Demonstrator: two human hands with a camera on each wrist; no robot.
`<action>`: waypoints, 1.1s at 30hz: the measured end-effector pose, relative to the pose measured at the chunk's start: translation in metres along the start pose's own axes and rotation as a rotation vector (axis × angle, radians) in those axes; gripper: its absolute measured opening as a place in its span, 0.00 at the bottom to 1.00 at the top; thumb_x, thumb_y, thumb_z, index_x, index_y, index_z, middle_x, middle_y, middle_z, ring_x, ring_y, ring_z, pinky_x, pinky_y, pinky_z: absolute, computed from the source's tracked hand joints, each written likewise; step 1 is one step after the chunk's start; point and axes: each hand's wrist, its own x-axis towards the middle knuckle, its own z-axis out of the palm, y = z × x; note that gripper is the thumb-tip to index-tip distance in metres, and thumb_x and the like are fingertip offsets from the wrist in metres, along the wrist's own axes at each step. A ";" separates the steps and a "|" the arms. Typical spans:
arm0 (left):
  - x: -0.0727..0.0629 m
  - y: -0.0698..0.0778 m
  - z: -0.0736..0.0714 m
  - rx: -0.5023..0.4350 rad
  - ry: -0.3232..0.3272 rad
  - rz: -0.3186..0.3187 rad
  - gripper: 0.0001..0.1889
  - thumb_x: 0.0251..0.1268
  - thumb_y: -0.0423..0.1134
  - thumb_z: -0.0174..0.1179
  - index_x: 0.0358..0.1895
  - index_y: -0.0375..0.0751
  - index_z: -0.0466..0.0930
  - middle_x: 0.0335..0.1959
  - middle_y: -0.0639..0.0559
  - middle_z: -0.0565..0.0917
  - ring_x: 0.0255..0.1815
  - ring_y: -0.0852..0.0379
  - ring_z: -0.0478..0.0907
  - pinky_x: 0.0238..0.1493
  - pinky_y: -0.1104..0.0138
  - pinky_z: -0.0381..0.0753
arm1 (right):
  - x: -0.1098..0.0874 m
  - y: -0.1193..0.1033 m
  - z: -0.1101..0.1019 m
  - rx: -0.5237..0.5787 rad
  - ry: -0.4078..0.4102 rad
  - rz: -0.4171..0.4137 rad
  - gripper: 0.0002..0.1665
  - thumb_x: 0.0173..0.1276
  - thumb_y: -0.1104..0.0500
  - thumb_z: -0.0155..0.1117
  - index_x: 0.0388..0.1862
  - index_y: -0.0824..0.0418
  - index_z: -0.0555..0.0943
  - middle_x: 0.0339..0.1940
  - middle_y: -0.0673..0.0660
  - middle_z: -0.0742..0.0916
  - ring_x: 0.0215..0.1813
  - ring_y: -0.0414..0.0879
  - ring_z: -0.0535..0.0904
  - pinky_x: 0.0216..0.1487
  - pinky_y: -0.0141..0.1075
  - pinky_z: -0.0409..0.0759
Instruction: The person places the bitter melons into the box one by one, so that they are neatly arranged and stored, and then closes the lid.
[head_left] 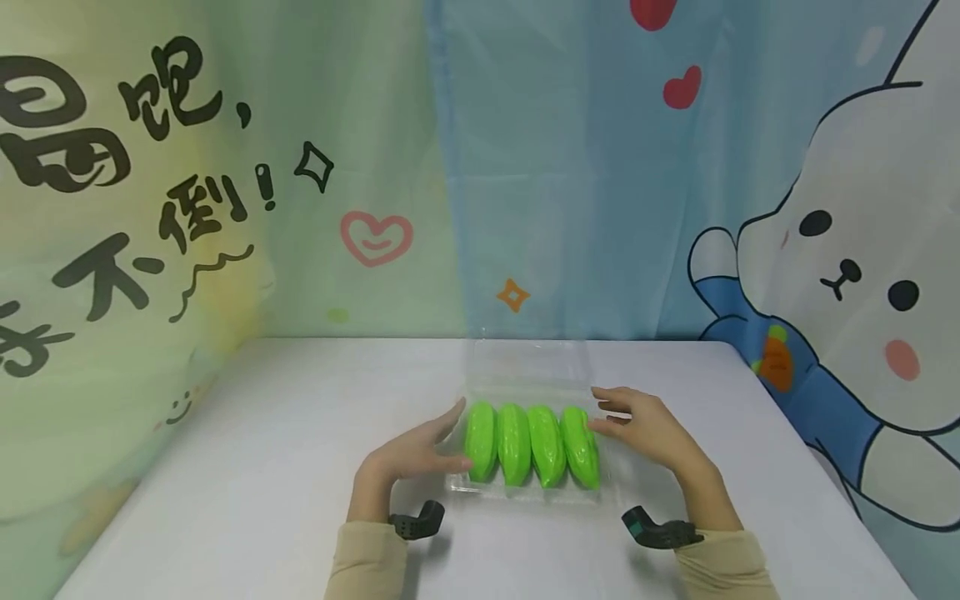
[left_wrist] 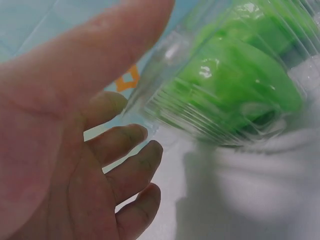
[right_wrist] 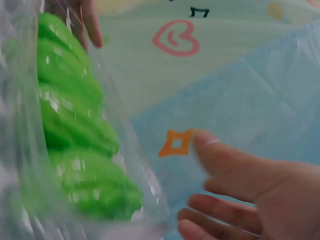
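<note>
Several bright green, glossy, ridged, elongated pieces (head_left: 514, 444) lie side by side in a clear plastic box (head_left: 527, 493) on the table. Their exact kind does not show. At the box's left side is my left hand (head_left: 405, 454), thumb near the front corner and fingers extended toward the back. My right hand (head_left: 648, 429) is at the right side, its fingers loosely bent and pointing at the rightmost piece. In the right wrist view, a gap shows between this hand (right_wrist: 280, 192) and the box wall (right_wrist: 145, 175). Neither hand grips anything.
Behind the green pieces, the box's transparent lid (head_left: 528, 364) lies folded back toward the far table edge. The white table (head_left: 300, 417) meets a printed curtain (head_left: 360, 150) at the back. A dark wrist camera (head_left: 420, 521) is strapped on each wrist.
</note>
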 end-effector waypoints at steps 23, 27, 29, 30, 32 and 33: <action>-0.004 -0.005 0.001 -0.058 -0.096 -0.001 0.66 0.42 0.56 0.74 0.77 0.46 0.32 0.78 0.46 0.43 0.78 0.50 0.48 0.76 0.55 0.53 | 0.096 0.081 -0.007 0.695 -0.245 0.380 0.46 0.75 0.43 0.44 0.74 0.74 0.42 0.73 0.75 0.57 0.52 0.40 0.78 0.59 0.36 0.79; -0.004 -0.004 0.001 -0.066 -0.093 -0.005 0.66 0.42 0.52 0.75 0.77 0.45 0.32 0.78 0.45 0.43 0.78 0.49 0.48 0.76 0.54 0.53 | 0.102 0.087 -0.006 0.742 -0.284 0.394 0.47 0.75 0.44 0.45 0.75 0.74 0.41 0.74 0.75 0.54 0.48 0.37 0.79 0.57 0.35 0.80; -0.004 -0.004 0.000 -0.069 -0.090 -0.011 0.65 0.42 0.50 0.75 0.77 0.45 0.32 0.78 0.45 0.43 0.78 0.49 0.48 0.76 0.54 0.53 | 0.104 0.088 -0.004 0.758 -0.297 0.389 0.46 0.75 0.45 0.46 0.74 0.74 0.41 0.74 0.75 0.53 0.47 0.37 0.80 0.57 0.35 0.80; -0.004 -0.005 -0.001 -0.070 -0.089 -0.014 0.65 0.42 0.50 0.75 0.77 0.45 0.32 0.78 0.45 0.43 0.77 0.49 0.48 0.76 0.54 0.53 | 0.106 0.088 -0.003 0.766 -0.302 0.384 0.46 0.75 0.46 0.46 0.74 0.74 0.40 0.74 0.76 0.52 0.48 0.38 0.80 0.56 0.35 0.80; -0.004 -0.005 -0.002 -0.061 -0.084 -0.017 0.66 0.42 0.50 0.75 0.77 0.44 0.32 0.78 0.44 0.43 0.77 0.49 0.48 0.76 0.54 0.54 | 0.108 0.088 -0.001 0.782 -0.317 0.363 0.44 0.76 0.48 0.45 0.74 0.75 0.40 0.74 0.77 0.51 0.48 0.38 0.81 0.56 0.35 0.80; -0.004 -0.006 -0.003 -0.058 -0.081 -0.019 0.66 0.42 0.51 0.75 0.77 0.45 0.32 0.78 0.44 0.43 0.77 0.49 0.48 0.75 0.54 0.54 | 0.109 0.088 0.000 0.792 -0.317 0.357 0.44 0.76 0.49 0.45 0.74 0.75 0.41 0.74 0.77 0.52 0.48 0.38 0.82 0.56 0.34 0.81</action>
